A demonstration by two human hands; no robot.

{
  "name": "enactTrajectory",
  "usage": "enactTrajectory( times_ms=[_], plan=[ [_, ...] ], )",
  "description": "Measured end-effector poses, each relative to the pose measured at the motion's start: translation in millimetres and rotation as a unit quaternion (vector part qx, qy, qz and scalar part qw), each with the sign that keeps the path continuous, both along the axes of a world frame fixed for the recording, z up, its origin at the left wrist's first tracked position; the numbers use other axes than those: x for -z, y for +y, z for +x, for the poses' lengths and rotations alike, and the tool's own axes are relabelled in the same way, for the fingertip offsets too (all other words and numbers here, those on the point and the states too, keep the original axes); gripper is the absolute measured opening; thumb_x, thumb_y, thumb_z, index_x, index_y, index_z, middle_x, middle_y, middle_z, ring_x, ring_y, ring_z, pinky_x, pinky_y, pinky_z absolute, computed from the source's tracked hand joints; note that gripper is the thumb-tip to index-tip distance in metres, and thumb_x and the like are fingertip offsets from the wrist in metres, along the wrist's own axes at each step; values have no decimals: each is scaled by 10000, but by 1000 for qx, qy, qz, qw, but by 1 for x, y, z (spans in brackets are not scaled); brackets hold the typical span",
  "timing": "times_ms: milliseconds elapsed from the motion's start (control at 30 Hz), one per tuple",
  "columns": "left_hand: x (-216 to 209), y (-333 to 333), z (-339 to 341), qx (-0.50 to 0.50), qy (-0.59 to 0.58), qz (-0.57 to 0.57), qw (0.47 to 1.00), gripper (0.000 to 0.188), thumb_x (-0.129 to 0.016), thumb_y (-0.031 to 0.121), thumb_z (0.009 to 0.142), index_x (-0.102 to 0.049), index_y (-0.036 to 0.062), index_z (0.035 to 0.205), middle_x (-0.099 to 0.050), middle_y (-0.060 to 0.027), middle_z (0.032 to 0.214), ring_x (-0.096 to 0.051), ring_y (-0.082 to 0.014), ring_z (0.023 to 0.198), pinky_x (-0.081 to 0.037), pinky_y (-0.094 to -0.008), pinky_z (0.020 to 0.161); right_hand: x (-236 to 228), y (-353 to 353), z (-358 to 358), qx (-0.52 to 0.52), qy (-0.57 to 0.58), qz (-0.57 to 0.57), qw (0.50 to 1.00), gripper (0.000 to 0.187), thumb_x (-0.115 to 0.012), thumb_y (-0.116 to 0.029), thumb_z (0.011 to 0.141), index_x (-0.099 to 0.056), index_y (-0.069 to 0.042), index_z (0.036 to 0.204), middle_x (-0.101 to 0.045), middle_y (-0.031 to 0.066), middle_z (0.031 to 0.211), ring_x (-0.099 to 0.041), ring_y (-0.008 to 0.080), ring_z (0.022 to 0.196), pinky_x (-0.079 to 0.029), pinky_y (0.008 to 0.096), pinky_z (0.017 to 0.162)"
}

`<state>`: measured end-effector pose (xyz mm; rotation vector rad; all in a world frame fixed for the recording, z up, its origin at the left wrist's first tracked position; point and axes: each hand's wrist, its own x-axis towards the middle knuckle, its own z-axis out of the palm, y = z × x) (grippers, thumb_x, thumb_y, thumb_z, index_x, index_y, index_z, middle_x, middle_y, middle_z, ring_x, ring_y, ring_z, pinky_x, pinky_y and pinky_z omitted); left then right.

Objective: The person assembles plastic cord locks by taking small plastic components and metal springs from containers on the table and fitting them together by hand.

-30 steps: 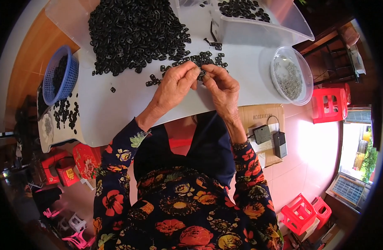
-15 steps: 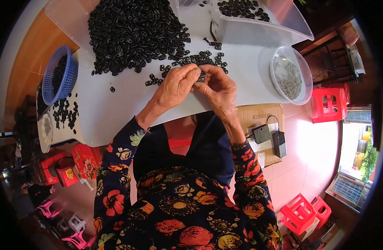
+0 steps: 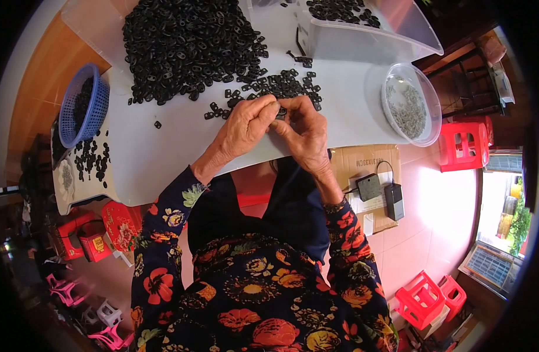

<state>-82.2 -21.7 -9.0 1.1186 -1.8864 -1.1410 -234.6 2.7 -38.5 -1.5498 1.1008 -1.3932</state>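
Over the table's near edge my left hand (image 3: 246, 126) and my right hand (image 3: 304, 132) meet, fingers closed. Between their fingertips they pinch a small black plastic piece (image 3: 282, 111), mostly covered by the fingers. Just beyond them lies a loose cluster of small black pieces with holes (image 3: 287, 84). Behind it to the left rises a big heap of black oval pieces (image 3: 184, 50). At the right stands a round clear tub (image 3: 435, 126) with many small silvery metal parts (image 3: 409, 111) in it.
A clear plastic bin (image 3: 363, 44) with black pieces stands at the back right, beside a black hex key (image 3: 299, 41). A blue basket (image 3: 99, 108) sits at the left. Below the table's right edge, a cardboard box (image 3: 354, 155) carries a black adapter (image 3: 369, 188). Red stools (image 3: 422, 299) stand on the floor.
My right hand has shifted slightly left and its fingers have curled in more around the black piece. The left hand has stayed nearly in place.
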Motion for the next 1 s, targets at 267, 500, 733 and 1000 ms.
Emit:
enactTrajectory(
  times_ms=[267,500,733,1000],
  plan=[
    [-1,-1,4,16,4,28,999,305,-450,266,948,-541,-22,905,-483,-98,560,-478,-173,498,-406,-315,498,1,0,-1,-14,1,11,1000,278,-748,-54,737,-579,-3,952,-493,-1,639,-445,58,585,-391,211,535],
    [4,-1,6,8,25,73,997,336,-463,282,941,-546,-44,942,-490,-80,568,-486,-136,515,-419,-303,512,4,-3,-3,-49,-38,49,997,260,-756,-53,740,-572,-17,919,-466,-40,623,-391,16,567,-343,184,503],
    [6,-2,7,14,17,39,999,323,-463,276,943,-542,-37,915,-505,-98,571,-494,-163,507,-415,-312,507,2,-2,-1,-46,-35,34,998,254,-757,-47,734,-577,-22,912,-476,-30,635,-398,21,568,-345,189,500],
    [7,1,4,19,40,8,999,296,-467,255,946,-496,-9,815,-464,-94,555,-471,-188,494,-399,-318,493,4,1,-1,-25,13,-3,1000,262,-751,-49,735,-573,-7,923,-484,8,645,-449,73,578,-395,218,529]
  ],
)
